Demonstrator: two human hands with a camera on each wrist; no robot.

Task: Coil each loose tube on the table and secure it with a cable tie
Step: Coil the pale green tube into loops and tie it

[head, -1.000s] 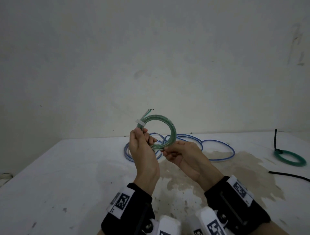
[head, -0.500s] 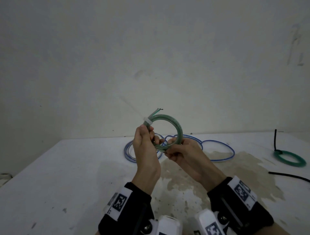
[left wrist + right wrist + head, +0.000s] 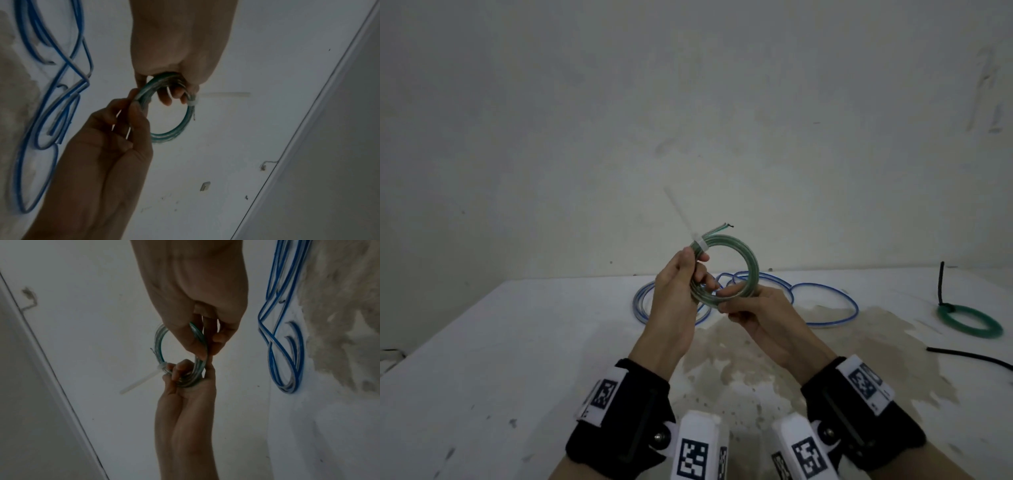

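Left hand (image 3: pixel 675 291) wrapped round green coil (image 3: pixel 746 260) beside white cable tie (image 3: pixel 700 245); right hand (image 3: pixel 763 317) pinching lower rim, steadying for tightening, 2 grips.

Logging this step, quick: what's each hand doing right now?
Left hand: gripping the green tube coil beside its white cable tie.
Right hand: pinching the coil's lower edge.

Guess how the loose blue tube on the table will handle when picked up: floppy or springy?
Probably floppy: the blue tube sprawls in uneven open loops on the table, with no tie. Likely somewhat springy: its curves are smooth, not kinked. Loops would probably spread and dangle, unlike the tied green coil both hands hold.
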